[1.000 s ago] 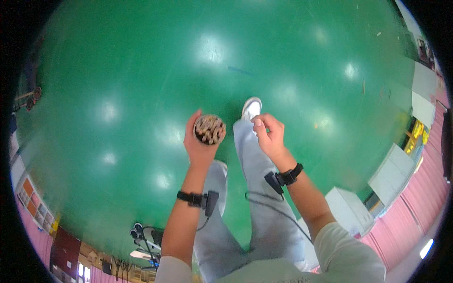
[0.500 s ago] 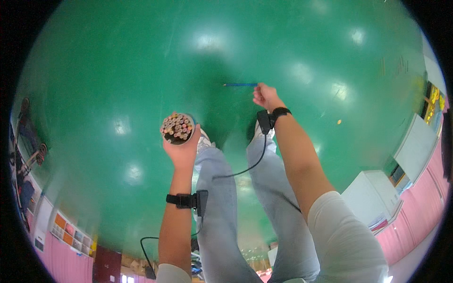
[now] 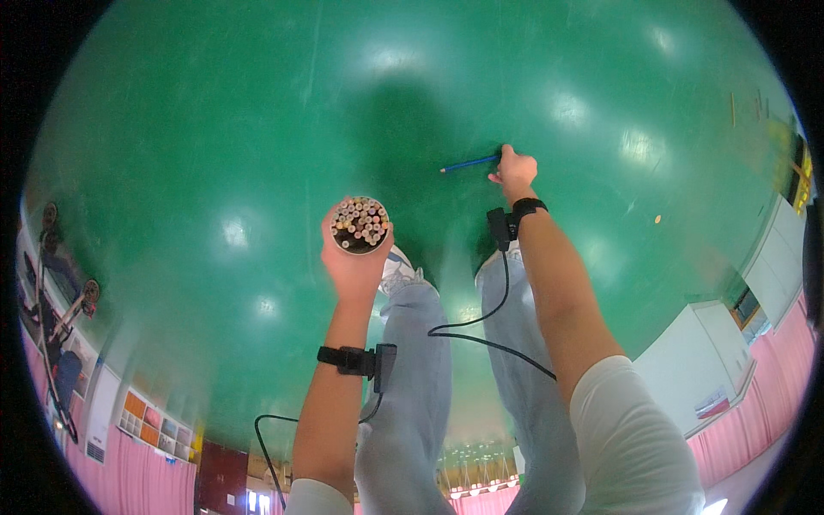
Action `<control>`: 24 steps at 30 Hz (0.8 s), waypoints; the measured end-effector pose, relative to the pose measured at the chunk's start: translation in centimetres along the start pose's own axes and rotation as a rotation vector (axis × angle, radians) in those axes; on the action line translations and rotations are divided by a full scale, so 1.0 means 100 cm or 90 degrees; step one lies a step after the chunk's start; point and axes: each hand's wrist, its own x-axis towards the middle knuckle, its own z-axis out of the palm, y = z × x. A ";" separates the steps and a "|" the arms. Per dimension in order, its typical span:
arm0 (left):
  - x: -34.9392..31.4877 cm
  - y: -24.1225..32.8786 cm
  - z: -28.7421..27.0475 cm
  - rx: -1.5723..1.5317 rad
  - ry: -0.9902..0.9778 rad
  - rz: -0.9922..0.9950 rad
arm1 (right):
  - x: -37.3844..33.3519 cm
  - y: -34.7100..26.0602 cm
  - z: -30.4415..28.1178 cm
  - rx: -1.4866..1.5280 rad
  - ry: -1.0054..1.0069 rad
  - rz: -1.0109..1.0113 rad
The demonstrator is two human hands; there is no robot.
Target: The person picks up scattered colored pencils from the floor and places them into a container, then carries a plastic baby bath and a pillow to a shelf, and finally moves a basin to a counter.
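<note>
The green floor fills most of my head view, glossy, with bright reflections across it. A white cabinet stands at the right, well apart from the hands. Between the forearms I find two legs in pale blue trousers.

Left hand: grip curled around a cup, open only to the cup's width; I judge the hold secure. The cup's mouth faces my camera, left of the feet. Whether it is exactly upright I cannot tell. It contains a cluster of pencils, ends outward, with dark space on the side nearest the wrist.

Right hand: grip almost fully closed, thumb and fingers together on one end of a blue pencil. This is the principal change. One second ago the hand was over the right leg, well apart from the pencil; half a second ago it was at the pencil's end. Since then the pencil has turned from nearly level in my view to a slant, pale tip lower and to the left. I take this as indicating that it now moves with the hand. Whether it is clear of the floor I cannot tell.

Smallest item noted: an orange speck on the floor at the right, untouched.
</note>
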 end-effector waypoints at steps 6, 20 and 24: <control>0.010 0.038 0.009 -0.005 0.020 -0.038 | -0.045 -0.043 -0.028 0.139 -0.043 -0.135; -0.042 0.273 -0.041 0.042 -0.141 0.144 | -0.386 -0.239 -0.259 0.136 0.015 -0.975; -0.059 0.371 -0.036 -0.005 -0.200 0.195 | -0.423 -0.267 -0.337 0.066 0.062 -1.058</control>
